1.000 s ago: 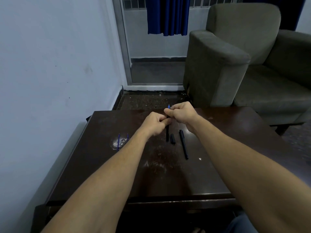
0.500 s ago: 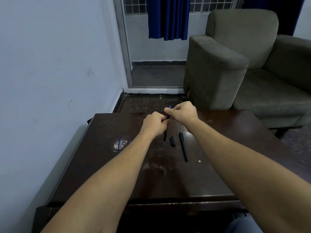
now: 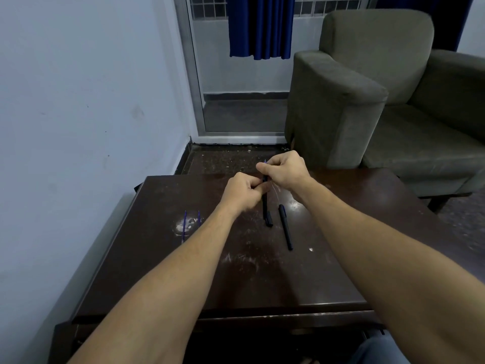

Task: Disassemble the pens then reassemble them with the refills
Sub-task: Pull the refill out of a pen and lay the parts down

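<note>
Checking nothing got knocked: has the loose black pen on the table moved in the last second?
No. The loose black pen keeps its place beside the white speck on the table.

dim, cool, flat light. daylight comes through the metal-framed glass door (image 3: pixel 236 74) at the back, partly covered by a dark blue curtain (image 3: pixel 259 27). the glossy dark brown wooden table (image 3: pixel 262 285) shows a pale sheen near its far side and throws a soft grey shadow on the pale blue wall (image 3: pixel 78 101). wide-angle bending bows the door frame; corners darken. the thin black pen barrel (image 3: pixel 264 203) looks slightly soft.
</note>
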